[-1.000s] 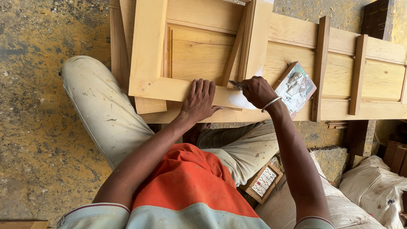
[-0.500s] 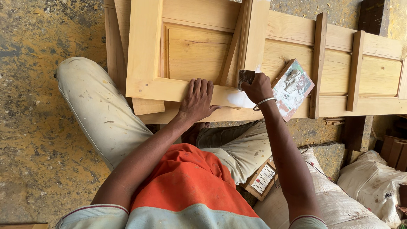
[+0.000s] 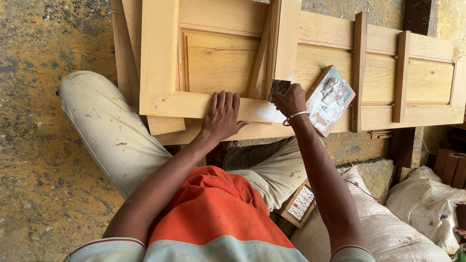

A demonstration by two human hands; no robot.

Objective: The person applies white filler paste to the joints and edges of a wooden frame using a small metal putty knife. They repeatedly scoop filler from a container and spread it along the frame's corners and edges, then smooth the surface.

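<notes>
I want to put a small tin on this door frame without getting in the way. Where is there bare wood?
Bare: the recessed panel above the left hand, and the far panel right of the two upright battens. Crowded: around the right hand, its scraper, the white filler patch and smeared board.

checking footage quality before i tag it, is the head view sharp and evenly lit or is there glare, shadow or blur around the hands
Head view: sharp and evenly daylit, with no motion blur on the left hand or right hand; the pale wooden frame is bright but not blown out; soft shadow only under the frame and between the legs; mild wide-angle stretch at the edges.
</notes>
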